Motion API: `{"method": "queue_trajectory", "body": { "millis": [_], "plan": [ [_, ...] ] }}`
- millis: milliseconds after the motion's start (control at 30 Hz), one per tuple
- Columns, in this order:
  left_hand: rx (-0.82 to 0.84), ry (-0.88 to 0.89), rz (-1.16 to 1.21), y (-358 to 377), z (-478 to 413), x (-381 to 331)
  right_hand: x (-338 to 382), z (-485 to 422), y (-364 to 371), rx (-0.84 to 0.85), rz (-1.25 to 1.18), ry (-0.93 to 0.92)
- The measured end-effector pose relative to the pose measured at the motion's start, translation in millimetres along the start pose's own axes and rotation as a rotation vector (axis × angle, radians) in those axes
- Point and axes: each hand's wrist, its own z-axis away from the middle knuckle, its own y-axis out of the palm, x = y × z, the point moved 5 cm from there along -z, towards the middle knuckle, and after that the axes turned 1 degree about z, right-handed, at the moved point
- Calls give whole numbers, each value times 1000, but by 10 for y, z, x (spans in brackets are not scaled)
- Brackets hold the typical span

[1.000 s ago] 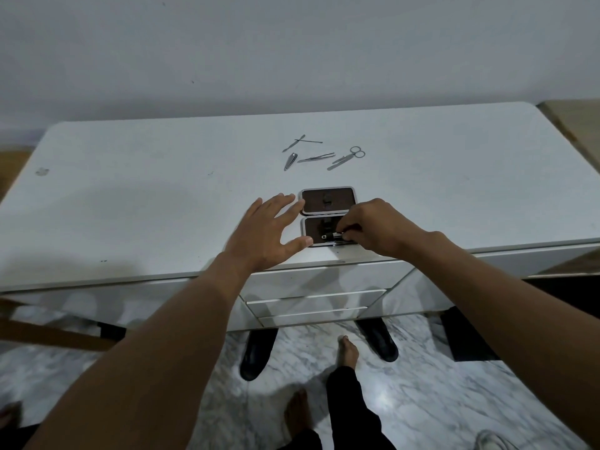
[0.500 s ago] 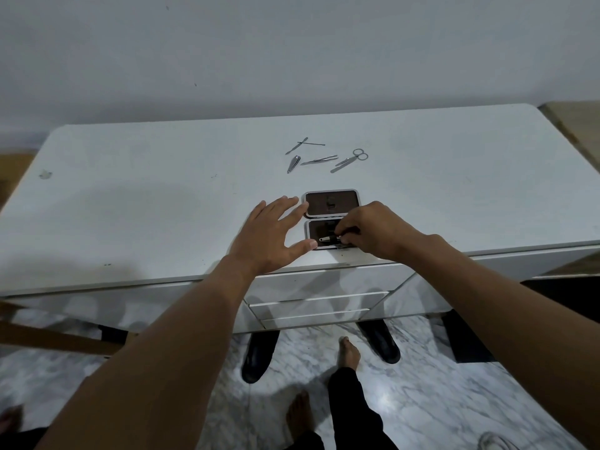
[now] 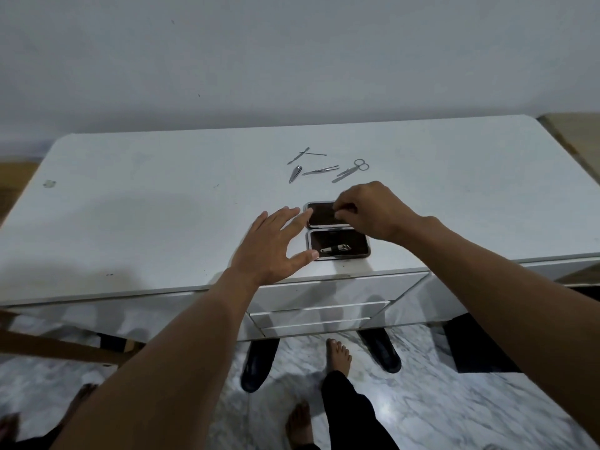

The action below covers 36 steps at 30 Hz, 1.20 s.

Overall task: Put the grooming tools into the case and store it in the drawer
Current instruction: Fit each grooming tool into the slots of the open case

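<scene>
The small rectangular case (image 3: 337,231), dark brown lined with rounded silver-edged rims, lies open flat in two halves at the near edge of the smooth white counter (image 3: 130,209). A shiny metal nail clipper (image 3: 336,248) rests in the near half; the far half's lining looks bare where it shows. The left hand (image 3: 272,246) lies flat with its grip spread apart, thumb tip against the near half's left rim, fingertips at the far half's corner. The right hand (image 3: 370,211) hovers over the far half, thumb and forefinger pinched together; I cannot tell whether anything is between them. Farther back lie the loose steel tools: small round-handled scissors (image 3: 352,169), slim tweezers (image 3: 321,170), a teardrop-shaped clipper (image 3: 295,174) and two thin crossed picks (image 3: 305,154). Below the counter edge sit glossy white drawers (image 3: 321,311) above a marbled floor (image 3: 422,404).
</scene>
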Motion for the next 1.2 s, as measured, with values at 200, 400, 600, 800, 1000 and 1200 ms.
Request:
{"method": "queue_trajectory", "body": {
  "millis": [200, 400, 600, 800, 1000, 1200],
  "plan": [
    [8, -15, 13, 0, -21, 6, 35, -657, -14, -9, 30, -12],
    [3, -20, 41, -27, -34, -8, 69, -1233, 133, 37, 115, -42],
    [-4, -39, 68, -49, -50, -5, 51, -1540, 319, 184, 183, -70],
    [-23, -61, 77, -74, -52, -11, 79, -1628, 322, 204, 230, -100],
    [-17, -56, 65, -77, -48, -12, 86, -1556, 215, 170, 181, -87],
    [-21, -31, 22, -61, -34, -18, 17, -1140, 42, 105, 136, -30]
  ]
}}
